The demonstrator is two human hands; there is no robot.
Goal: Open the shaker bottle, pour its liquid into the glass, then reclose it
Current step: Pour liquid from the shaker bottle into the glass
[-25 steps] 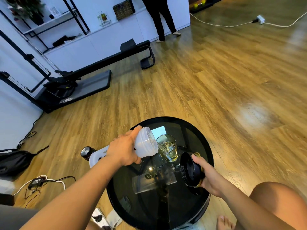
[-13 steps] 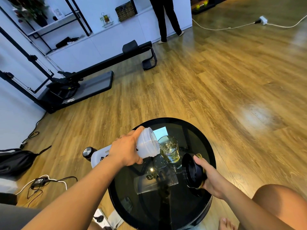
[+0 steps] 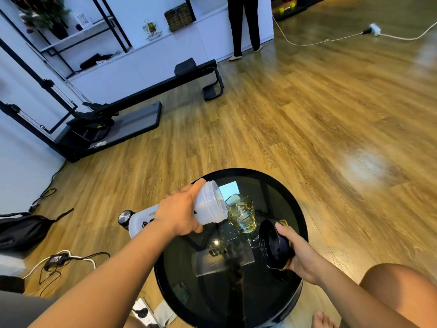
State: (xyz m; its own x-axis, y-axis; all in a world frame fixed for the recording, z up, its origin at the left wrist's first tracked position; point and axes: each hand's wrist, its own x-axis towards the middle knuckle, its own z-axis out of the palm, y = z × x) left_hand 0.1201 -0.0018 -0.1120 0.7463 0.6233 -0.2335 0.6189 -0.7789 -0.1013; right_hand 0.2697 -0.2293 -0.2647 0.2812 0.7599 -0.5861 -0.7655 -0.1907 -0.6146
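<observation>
My left hand (image 3: pixel 178 215) grips a white translucent shaker bottle (image 3: pixel 209 202) tipped on its side, open mouth at the rim of the glass (image 3: pixel 242 215). The clear glass stands on the round black glass table (image 3: pixel 272 185) and holds yellowish liquid with bubbles. My right hand (image 3: pixel 299 253) holds the bottle's black lid (image 3: pixel 272 245) just right of the glass, its inside turned toward the glass. The bottle's reflection shows in the tabletop below.
A small dark bottle with a metal cap (image 3: pixel 125 217) stands on the wooden floor left of the table. Cables and an adapter (image 3: pixel 56 259) lie at lower left beside a black bag (image 3: pixel 21 229). Exercise equipment (image 3: pixel 113 124) stands far left; a person (image 3: pixel 244 24) stands at the back.
The liquid level in the glass has risen while the bottle stays tipped over it. My view has shifted slightly; both hands keep their grips.
</observation>
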